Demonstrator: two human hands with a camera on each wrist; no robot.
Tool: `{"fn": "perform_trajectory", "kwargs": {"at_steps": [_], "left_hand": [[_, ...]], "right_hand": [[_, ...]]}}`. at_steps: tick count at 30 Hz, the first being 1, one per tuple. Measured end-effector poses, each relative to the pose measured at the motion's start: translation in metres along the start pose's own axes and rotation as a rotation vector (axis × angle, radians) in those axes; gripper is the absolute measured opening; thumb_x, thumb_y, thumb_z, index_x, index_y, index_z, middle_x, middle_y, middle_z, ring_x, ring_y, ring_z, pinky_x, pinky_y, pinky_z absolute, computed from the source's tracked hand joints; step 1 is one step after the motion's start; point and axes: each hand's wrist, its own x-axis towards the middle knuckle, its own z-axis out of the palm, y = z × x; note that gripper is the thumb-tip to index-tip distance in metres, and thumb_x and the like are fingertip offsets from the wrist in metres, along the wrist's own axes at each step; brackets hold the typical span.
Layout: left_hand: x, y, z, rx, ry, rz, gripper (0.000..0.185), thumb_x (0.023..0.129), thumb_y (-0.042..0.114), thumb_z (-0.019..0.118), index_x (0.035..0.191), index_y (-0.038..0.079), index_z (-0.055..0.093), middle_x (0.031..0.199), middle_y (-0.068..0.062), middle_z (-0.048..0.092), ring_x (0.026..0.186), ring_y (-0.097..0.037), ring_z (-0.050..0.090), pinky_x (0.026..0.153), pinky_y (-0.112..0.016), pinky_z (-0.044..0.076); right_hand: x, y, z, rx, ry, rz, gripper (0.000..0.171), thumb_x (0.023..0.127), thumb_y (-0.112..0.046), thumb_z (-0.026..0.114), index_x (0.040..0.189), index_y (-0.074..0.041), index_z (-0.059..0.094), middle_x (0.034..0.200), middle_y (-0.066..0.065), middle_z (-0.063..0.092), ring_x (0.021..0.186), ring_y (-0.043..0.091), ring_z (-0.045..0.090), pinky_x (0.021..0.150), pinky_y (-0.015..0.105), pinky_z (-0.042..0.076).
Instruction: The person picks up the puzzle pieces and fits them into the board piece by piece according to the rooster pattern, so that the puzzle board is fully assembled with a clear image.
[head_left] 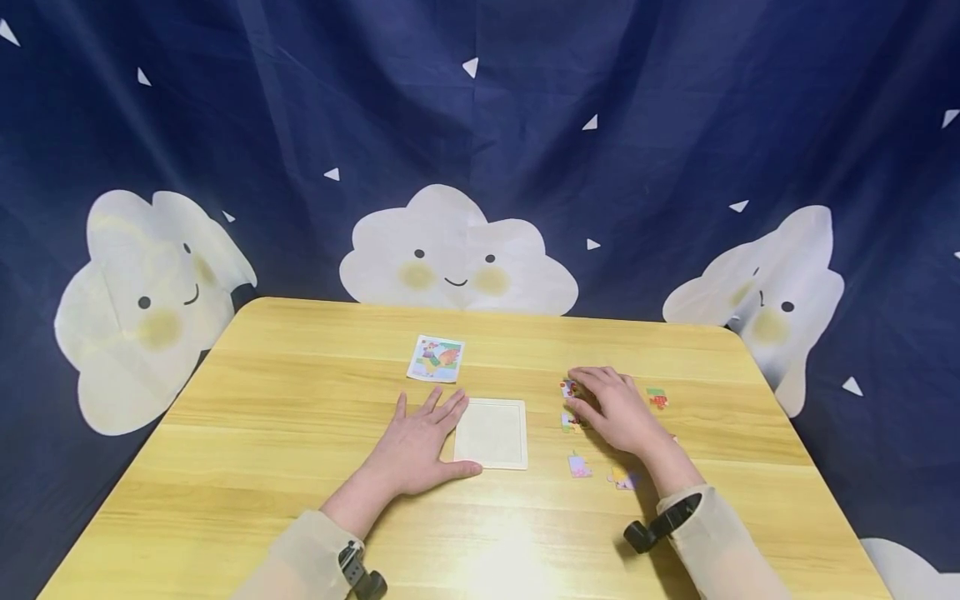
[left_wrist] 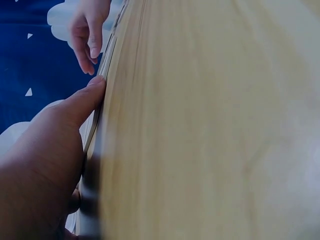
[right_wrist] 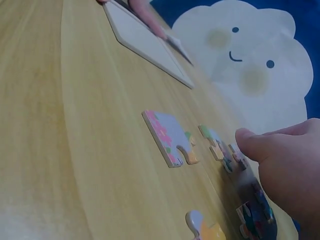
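Observation:
A square white puzzle tray [head_left: 491, 433] lies flat on the table, its recess bare. My left hand [head_left: 423, 446] rests against the tray's left side with fingers spread and the thumb along the lower left corner. My right hand [head_left: 618, 412] reaches over the loose jigsaw pieces, thumb and fingers apart. One small puzzle piece [head_left: 567, 389] shows between its fingertips and thumb; another puzzle piece [head_left: 572, 422] sits just below the thumb. In the right wrist view the thumb hovers above the farther pieces, while a lilac piece with pink flowers [right_wrist: 170, 137] lies nearer the tray.
A printed picture card [head_left: 437, 359] lies behind the tray. More pieces are on the right: a red-and-green piece [head_left: 657, 398], a lilac piece [head_left: 579, 465] and a yellow-and-lilac piece [head_left: 622, 477]. A dark blue curtain [head_left: 525, 150] with clouds hangs behind the wooden table [head_left: 262, 417].

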Motion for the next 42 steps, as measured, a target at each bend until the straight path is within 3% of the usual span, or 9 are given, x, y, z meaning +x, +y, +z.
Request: {"fn": "perform_trajectory", "kwargs": {"at_steps": [7, 15, 23, 31, 36, 42], "left_hand": [[0.0, 0.0, -0.001, -0.009, -0.025, -0.012, 0.112, 0.088, 0.092, 0.044, 0.17, 0.018, 0.027, 0.175, 0.006, 0.02, 0.161, -0.028, 0.014, 0.12, -0.075, 0.006], [-0.001, 0.0, -0.003, -0.025, -0.021, -0.009, 0.111, 0.088, 0.09, 0.046, 0.169, 0.017, 0.028, 0.174, 0.006, 0.021, 0.161, -0.028, 0.015, 0.12, -0.075, 0.007], [-0.001, -0.002, 0.0, -0.001, -0.008, -0.003, 0.111, 0.088, 0.092, 0.043, 0.169, 0.018, 0.028, 0.174, 0.006, 0.021, 0.161, -0.028, 0.016, 0.12, -0.076, 0.009], [-0.002, 0.0, -0.001, -0.012, -0.007, 0.001, 0.112, 0.087, 0.092, 0.045, 0.169, 0.018, 0.029, 0.174, 0.005, 0.022, 0.161, -0.028, 0.016, 0.12, -0.076, 0.008], [-0.002, 0.0, 0.0, -0.013, 0.002, 0.002, 0.111, 0.088, 0.091, 0.047, 0.169, 0.018, 0.029, 0.174, 0.005, 0.022, 0.161, -0.028, 0.016, 0.12, -0.076, 0.007], [-0.001, -0.001, 0.0, -0.013, -0.001, -0.005, 0.111, 0.088, 0.091, 0.046, 0.17, 0.019, 0.028, 0.175, 0.007, 0.02, 0.161, -0.027, 0.015, 0.12, -0.075, 0.006]], "right_hand": [[0.005, 0.006, 0.004, 0.047, 0.005, 0.003, 0.047, 0.102, -0.028, 0.075, 0.142, -0.006, 0.066, 0.138, 0.011, 0.066, 0.128, 0.032, 0.056, 0.1, 0.056, 0.038], [0.012, 0.007, 0.005, 0.118, -0.001, 0.029, 0.042, 0.098, -0.02, 0.079, 0.136, -0.005, 0.071, 0.125, 0.006, 0.068, 0.112, 0.027, 0.057, 0.086, 0.045, 0.032], [0.013, 0.008, 0.005, 0.152, 0.008, 0.051, 0.038, 0.094, -0.018, 0.083, 0.129, -0.007, 0.075, 0.115, 0.004, 0.063, 0.095, 0.022, 0.053, 0.083, 0.044, 0.028], [0.012, 0.008, 0.004, 0.146, 0.036, 0.076, 0.041, 0.089, -0.024, 0.088, 0.127, -0.011, 0.078, 0.083, -0.01, 0.06, 0.071, 0.014, 0.052, 0.081, 0.043, 0.028], [0.012, 0.008, 0.004, 0.157, 0.027, 0.057, 0.043, 0.09, -0.023, 0.087, 0.129, -0.008, 0.077, 0.084, -0.011, 0.059, 0.07, 0.012, 0.05, 0.077, 0.039, 0.032], [0.011, 0.008, 0.004, 0.178, -0.02, 0.053, 0.043, 0.095, -0.016, 0.081, 0.135, -0.004, 0.073, 0.092, -0.009, 0.06, 0.074, 0.013, 0.049, 0.077, 0.042, 0.025]]}}
